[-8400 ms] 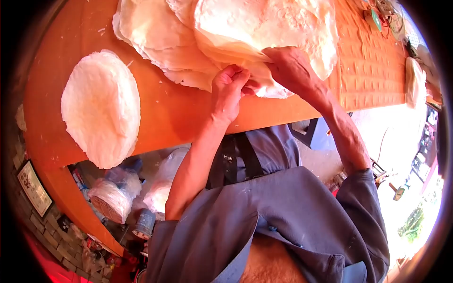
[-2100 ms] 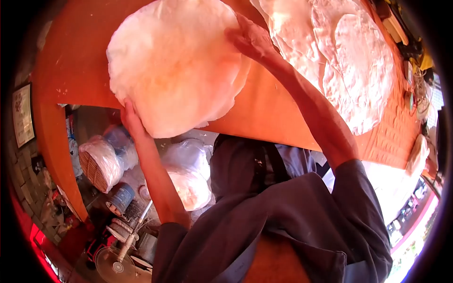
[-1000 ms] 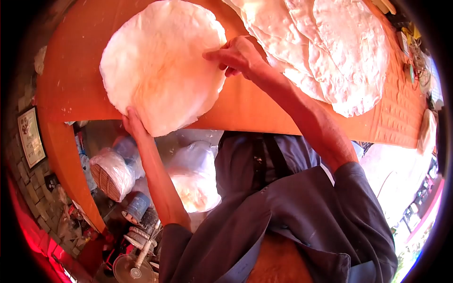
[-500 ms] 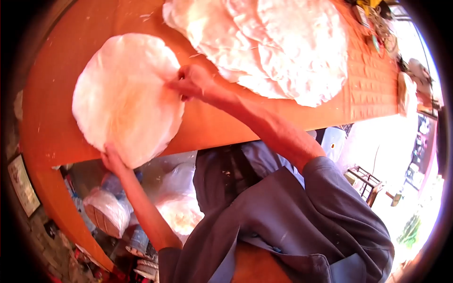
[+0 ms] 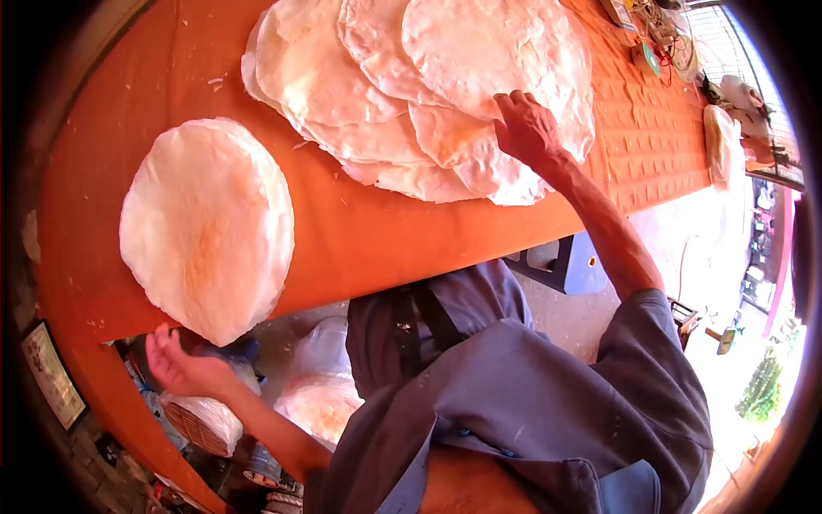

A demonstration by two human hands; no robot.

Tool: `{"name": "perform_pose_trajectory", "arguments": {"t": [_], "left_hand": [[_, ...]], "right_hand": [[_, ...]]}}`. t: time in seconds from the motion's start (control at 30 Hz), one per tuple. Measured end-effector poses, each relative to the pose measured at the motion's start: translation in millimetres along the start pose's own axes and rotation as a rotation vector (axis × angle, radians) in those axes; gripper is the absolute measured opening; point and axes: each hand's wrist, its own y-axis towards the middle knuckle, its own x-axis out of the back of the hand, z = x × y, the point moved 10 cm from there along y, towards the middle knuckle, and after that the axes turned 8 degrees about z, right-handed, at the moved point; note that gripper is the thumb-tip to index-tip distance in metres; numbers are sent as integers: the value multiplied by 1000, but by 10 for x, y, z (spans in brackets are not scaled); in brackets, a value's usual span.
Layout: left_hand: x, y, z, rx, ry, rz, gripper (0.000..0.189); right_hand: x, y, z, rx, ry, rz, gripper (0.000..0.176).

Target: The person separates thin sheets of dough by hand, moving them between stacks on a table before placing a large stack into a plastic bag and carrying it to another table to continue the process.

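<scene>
Near the left end of the orange table lies a small stack of round white sheets, thin and flatbread-like, its lower tip reaching past the table edge. Just below that tip is my left hand, empty, with fingers loosely curled and apart. My right hand is over the right part of a larger spread of overlapping round sheets. Its fingers are bent and a little apart, fingertips right at the surface of the uppermost sheet.
The orange-covered table runs from left to far right. Wrapped bundles, one in clear plastic, sit below its front edge. Cords and small items crowd the far right end. A blue box-like object stands under the table.
My right hand has left the sheet on the left and moved right onto the larger spread. My left hand has let go and dropped below the edge. That sheet now lies on the stack.
</scene>
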Motion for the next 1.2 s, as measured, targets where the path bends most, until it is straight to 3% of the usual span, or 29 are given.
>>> {"name": "perform_pose_trajectory", "arguments": {"t": [0.07,0.17,0.23,0.27,0.37,0.43,0.5,0.6,0.67,0.77,0.83,0.9,1.0,1.1,1.13,1.2], "left_hand": [[-585,-248,-319,-10,-20,188,21],[-1576,-810,-303,221,-274,600,19],[-2163,-1265,-260,442,-481,703,21],[-2436,-1444,-348,482,-414,816,24],[-3030,-1840,-445,579,-558,978,29],[-3375,-2014,-490,656,-597,1049,30],[-3731,-2165,-387,837,-652,1008,32],[-4138,-2297,-284,1032,-713,956,32],[-4284,-2293,-232,1054,-730,927,31],[-4426,-2298,-271,1086,-748,925,25],[-4434,-2269,-229,1074,-726,892,22],[-4477,-2258,-210,1024,-690,848,18],[-4453,-2270,-398,981,-726,776,18],[-4541,-2297,-336,1051,-800,754,20],[-4574,-2321,-299,1092,-794,777,21],[-4570,-2323,-319,1151,-756,775,21]], "right_hand": [[91,-41,117,80,42,-103,50],[201,-62,263,142,73,-211,43],[206,40,203,128,99,-221,39],[178,71,219,153,90,-230,33],[-76,158,158,162,-18,-106,39],[239,33,305,262,75,-234,33],[311,-27,369,328,99,-302,33],[155,99,246,322,27,-179,17],[122,118,178,326,58,-106,3],[350,350,-276,169,84,-255,3],[920,535,-705,156,165,-447,8],[1862,427,-509,108,178,-618,4],[2077,275,-181,177,228,-639,2],[997,467,195,336,336,-296,3],[665,503,240,337,354,-196,11],[349,540,180,294,392,-172,10]]}}
